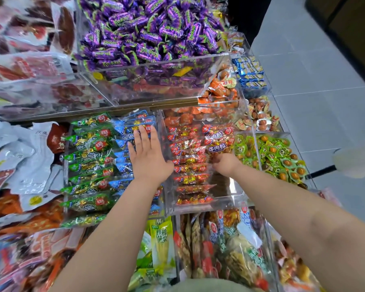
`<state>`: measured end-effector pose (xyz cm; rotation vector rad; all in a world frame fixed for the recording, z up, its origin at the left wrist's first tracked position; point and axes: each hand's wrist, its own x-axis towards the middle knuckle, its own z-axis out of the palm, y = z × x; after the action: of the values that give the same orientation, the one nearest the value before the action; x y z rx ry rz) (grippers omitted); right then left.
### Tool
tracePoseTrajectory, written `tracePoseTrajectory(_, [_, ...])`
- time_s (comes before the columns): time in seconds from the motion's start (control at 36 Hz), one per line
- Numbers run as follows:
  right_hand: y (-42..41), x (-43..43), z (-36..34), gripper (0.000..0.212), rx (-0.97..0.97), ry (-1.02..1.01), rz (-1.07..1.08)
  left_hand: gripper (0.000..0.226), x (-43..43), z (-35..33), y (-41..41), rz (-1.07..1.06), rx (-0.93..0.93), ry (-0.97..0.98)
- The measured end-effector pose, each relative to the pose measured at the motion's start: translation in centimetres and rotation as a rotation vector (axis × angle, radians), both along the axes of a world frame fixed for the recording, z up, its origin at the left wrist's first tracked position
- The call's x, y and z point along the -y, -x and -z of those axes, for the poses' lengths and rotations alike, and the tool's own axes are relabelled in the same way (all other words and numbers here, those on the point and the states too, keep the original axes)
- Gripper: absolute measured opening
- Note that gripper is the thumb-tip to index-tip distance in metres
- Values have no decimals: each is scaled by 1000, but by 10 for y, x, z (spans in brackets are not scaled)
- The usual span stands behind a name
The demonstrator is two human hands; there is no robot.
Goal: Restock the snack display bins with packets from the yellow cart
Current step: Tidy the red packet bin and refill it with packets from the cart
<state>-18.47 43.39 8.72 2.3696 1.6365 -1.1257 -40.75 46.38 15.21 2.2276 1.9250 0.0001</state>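
Note:
A clear acrylic bin [230, 202] in the middle of the display holds a stacked row of red snack packets [190, 163]. My right hand [224, 164] grips a bunch of red packets [218, 138] held upright over the bin's right half. My left hand [149, 154] lies flat with straight fingers on the blue packets [122, 163] in the bin to the left, beside a row of green packets [89, 165]. The yellow cart is out of view.
Above sits a large bin of purple candies [148, 32]. Orange packs [219, 87], blue packs [250, 72] and green egg snacks [276, 157] fill bins to the right. Bagged snacks [219, 245] stand below. Grey floor tiles [314, 81] lie at right.

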Motion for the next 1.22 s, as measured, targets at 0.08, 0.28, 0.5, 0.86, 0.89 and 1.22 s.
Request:
tracePoseTrajectory(0.08, [1, 18, -14, 34, -106, -69, 75, 97, 4, -12, 2, 5, 144, -17])
tracePoseTrajectory(0.28, [18, 84, -58, 11, -472, -385, 290, 36, 66, -29, 3, 144, 713, -57])
tracePoseTrajectory(0.5, [40, 189, -51, 11, -494, -602, 727, 14, 150, -19, -17, -126, 1117, 749])
tracePoseTrajectory(0.86, [89, 475, 22, 17, -542, -213, 1626, 21, 279, 84, -24, -51, 405, 1258])
tracePoseTrajectory(0.89, [95, 498, 25, 20, -545, -190, 1695, 19, 289, 90, -25, -68, 381, 1320])
tracePoseTrajectory(1.22, [144, 688, 53, 18, -742, 113, 2083, 15, 388, 133, -87, 150, -36, 1244])
